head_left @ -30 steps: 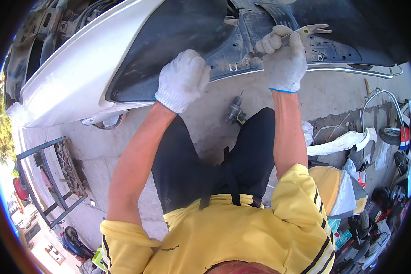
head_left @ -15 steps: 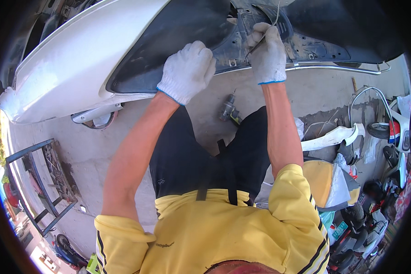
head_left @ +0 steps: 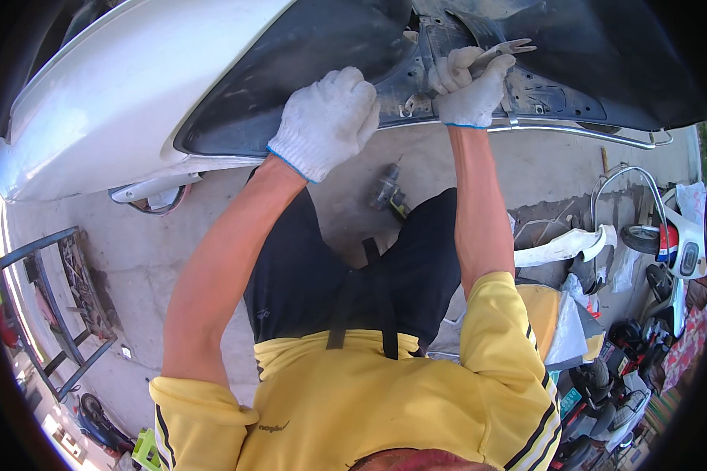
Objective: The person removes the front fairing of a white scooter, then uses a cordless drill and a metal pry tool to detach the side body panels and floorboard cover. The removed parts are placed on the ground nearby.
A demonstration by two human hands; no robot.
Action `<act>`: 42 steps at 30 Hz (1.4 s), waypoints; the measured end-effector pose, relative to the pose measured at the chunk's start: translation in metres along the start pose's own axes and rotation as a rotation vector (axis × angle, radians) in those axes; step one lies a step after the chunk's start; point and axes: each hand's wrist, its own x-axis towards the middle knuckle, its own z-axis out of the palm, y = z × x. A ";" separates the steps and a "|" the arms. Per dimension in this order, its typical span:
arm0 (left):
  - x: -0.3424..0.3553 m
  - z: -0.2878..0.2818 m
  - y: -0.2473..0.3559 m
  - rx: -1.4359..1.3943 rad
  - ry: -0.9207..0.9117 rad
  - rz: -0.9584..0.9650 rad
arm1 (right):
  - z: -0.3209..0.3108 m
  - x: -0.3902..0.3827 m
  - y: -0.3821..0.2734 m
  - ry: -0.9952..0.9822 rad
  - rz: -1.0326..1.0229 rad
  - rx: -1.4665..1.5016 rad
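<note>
My gloved left hand [head_left: 326,118] is closed in a fist against the lower part of a black plastic liner [head_left: 236,110], beside a white body panel [head_left: 110,94]; what, if anything, its fingers hold is hidden. My gloved right hand [head_left: 467,98] grips a silver forked metal tool [head_left: 503,52], its tip pointing right, over a dark perforated metal section [head_left: 546,94]. A thin chrome rail [head_left: 581,133] runs below that section.
A drill [head_left: 385,188] lies on the concrete floor [head_left: 157,259] between my knees. A metal frame [head_left: 55,298] stands at left. At right are a bent tube [head_left: 620,173], a small wheel [head_left: 640,235], white panels [head_left: 558,247] and piled parts and scooters [head_left: 605,392].
My right hand has moved left; its tool swung upright half a second ago and is now tilted rightward again. My left hand has shifted slightly up and right, still closed.
</note>
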 end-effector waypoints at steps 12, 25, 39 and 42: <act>-0.003 0.002 -0.002 -0.009 0.015 0.015 | -0.019 0.011 0.019 -0.184 -0.006 0.087; 0.001 0.000 -0.001 -0.029 -0.011 0.022 | 0.003 0.017 0.021 0.128 0.246 0.032; -0.001 0.004 -0.002 0.002 0.010 0.037 | -0.029 0.016 0.040 0.330 0.073 -0.104; 0.000 0.000 -0.002 0.011 -0.003 0.022 | -0.020 0.004 0.023 0.332 -0.142 -0.546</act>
